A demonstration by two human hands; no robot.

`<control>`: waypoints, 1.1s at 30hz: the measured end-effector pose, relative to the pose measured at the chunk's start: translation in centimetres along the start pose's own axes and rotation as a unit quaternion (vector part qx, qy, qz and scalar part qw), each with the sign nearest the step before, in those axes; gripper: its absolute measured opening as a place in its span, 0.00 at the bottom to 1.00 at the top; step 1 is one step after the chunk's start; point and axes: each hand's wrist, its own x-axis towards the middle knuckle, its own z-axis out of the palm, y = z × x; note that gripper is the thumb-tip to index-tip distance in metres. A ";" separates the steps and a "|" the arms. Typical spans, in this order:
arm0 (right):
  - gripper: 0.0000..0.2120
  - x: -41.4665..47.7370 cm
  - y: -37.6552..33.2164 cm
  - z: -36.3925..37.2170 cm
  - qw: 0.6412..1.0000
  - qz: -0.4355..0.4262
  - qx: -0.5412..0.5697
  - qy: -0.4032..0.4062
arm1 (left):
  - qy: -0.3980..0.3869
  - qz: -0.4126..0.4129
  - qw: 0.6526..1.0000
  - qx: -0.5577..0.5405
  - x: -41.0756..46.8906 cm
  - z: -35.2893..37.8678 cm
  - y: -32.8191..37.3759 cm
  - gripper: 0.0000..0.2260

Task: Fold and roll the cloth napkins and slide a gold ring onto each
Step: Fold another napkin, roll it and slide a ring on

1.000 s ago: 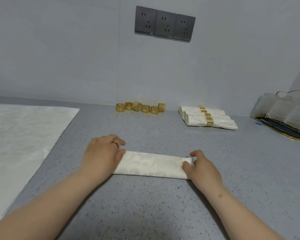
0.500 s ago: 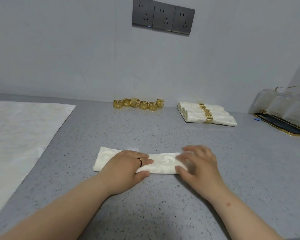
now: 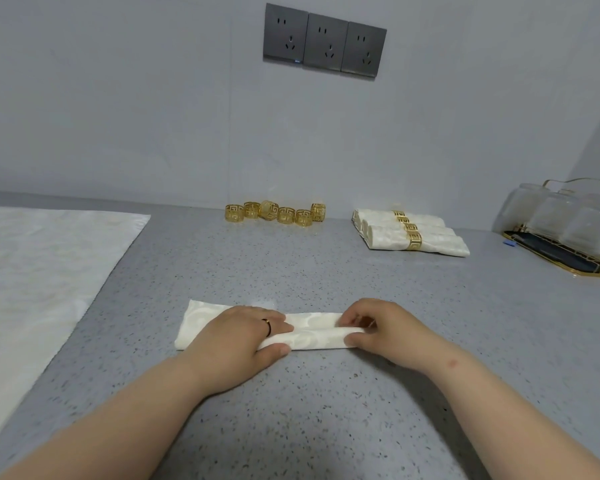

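A cream napkin [image 3: 312, 332], folded into a long narrow strip, lies across the grey counter [image 3: 291, 268] in front of me. My left hand [image 3: 239, 336] lies over its left-middle part, fingers on top and thumb at the near edge, which is lifted. My right hand [image 3: 381, 327] pinches the strip's right end, fingers curled over it and thumb at the near edge. Several loose gold rings [image 3: 276, 213] stand in a row by the wall. Three rolled napkins [image 3: 409, 233], each with a gold ring, lie to their right.
A large cream cloth [image 3: 39, 278] is spread flat on the counter at the left. A gold-rimmed tray with upturned glasses [image 3: 565, 230] sits at the far right. Three wall sockets [image 3: 324, 41] are above the rings.
My left hand slid from the strip's left end toward its middle, baring the left end. My right hand went from beside the right end to over it. The near long edge has lifted.
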 end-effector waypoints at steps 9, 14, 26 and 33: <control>0.16 1.2 1.5 0.3 0.987 0.060 0.152 -0.010 | -0.010 -0.010 1.000 0.002 -0.1 -0.1 -0.1 0.58; 0.13 1.1 2.0 1.0 0.985 0.049 0.167 0.022 | -0.010 -0.016 1.000 0.020 0.4 -0.6 0.7 0.54; 0.18 1.1 1.8 1.5 0.974 0.016 0.201 0.107 | -0.020 0.002 0.995 0.096 6.6 1.6 5.4 0.20; 0.14 1.2 1.5 1.1 0.968 0.009 0.221 0.116 | -0.012 -0.001 0.992 0.127 6.8 1.2 4.6 0.14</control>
